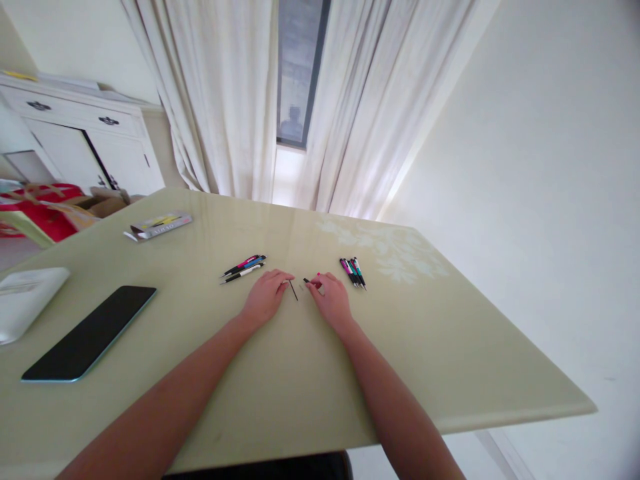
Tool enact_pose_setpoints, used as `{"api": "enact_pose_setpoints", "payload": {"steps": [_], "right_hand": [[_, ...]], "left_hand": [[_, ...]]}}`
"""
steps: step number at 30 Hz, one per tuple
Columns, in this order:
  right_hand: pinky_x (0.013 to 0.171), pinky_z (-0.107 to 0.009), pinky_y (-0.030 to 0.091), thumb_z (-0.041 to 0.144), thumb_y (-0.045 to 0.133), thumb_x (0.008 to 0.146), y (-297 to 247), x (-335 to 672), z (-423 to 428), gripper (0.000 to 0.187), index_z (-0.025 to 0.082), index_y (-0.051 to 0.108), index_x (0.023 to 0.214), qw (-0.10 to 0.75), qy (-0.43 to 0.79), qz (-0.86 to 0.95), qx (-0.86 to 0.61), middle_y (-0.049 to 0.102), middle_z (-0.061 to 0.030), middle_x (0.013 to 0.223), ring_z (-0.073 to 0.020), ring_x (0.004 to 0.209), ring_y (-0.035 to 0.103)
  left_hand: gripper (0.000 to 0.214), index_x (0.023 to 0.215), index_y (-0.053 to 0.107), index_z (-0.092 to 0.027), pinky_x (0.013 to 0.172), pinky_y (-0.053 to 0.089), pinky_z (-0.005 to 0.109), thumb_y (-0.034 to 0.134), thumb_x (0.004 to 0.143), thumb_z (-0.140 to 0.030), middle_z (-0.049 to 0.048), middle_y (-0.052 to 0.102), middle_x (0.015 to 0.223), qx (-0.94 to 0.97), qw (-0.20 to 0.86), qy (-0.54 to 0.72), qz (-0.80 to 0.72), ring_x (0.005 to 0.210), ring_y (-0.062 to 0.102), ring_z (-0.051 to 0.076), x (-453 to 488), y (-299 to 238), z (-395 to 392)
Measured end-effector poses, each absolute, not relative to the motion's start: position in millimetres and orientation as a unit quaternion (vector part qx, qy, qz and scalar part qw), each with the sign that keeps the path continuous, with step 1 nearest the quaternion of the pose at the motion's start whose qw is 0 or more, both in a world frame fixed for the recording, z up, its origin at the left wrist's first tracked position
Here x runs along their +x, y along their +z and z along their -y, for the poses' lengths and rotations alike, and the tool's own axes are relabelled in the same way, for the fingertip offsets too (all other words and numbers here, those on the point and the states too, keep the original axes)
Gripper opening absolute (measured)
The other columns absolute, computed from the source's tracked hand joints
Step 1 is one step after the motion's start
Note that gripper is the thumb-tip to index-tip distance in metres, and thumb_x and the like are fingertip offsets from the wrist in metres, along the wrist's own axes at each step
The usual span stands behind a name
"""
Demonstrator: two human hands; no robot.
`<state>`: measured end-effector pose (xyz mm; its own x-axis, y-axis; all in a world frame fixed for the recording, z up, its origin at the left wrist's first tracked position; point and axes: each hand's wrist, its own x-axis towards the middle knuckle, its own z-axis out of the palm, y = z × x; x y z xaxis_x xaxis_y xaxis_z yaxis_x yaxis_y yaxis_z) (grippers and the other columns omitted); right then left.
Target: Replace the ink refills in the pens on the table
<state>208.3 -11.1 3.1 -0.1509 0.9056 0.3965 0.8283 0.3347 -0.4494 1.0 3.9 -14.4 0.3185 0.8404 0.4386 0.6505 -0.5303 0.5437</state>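
Both my hands rest on the pale green table (300, 373) near its middle. My left hand (265, 297) is curled, its fingertips pinching a thin dark refill (293, 289) that lies on the tabletop. My right hand (330, 298) is closed on a pink and black pen part (311, 282), held just right of the refill. To the left of my left hand lie three pens (243, 267). A second small bunch of pens (353, 271) lies to the right of my right hand.
A black tablet (90, 332) lies flat at the left, beside a white object (25, 297) at the table's left edge. A flat box (159, 225) sits at the far left. Behind stand a white cabinet (75, 137) and curtains (225, 93).
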Motion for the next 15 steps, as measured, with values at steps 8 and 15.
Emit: {"api": "enact_pose_setpoints", "payload": {"steps": [8, 15], "right_hand": [[0.088, -0.032, 0.045, 0.021, 0.063, 0.096, -1.1, 199.7, 3.2, 0.009, 0.019, 0.071, 0.092, 0.240, 0.051, 0.788, -0.565, 0.067, -0.0077, 0.098, -0.0214, 0.098, 0.061], [0.084, -0.029, 0.048, 0.021, 0.058, 0.098, -2.7, 217.0, 2.9, 0.009, 0.018, 0.065, 0.094, 0.385, 0.103, 0.730, -0.555, 0.062, -0.0055, 0.096, -0.0179, 0.088, 0.061]], "left_hand": [[0.021, 0.097, 0.075, -0.022, 0.089, 0.046, 0.039, 0.054, 0.099, -0.024, 0.0079, 0.069, 0.097, 0.851, 0.077, 0.239, -0.461, 0.096, 0.061, 0.025, 4.7, -12.0, -0.5], [0.023, 0.103, 0.067, -0.018, 0.093, 0.048, 0.043, 0.045, 0.101, -0.023, 0.0101, 0.066, 0.101, 0.799, 0.084, 0.329, -0.496, 0.098, 0.060, 0.026, 0.8, -14.5, -3.3]]}}
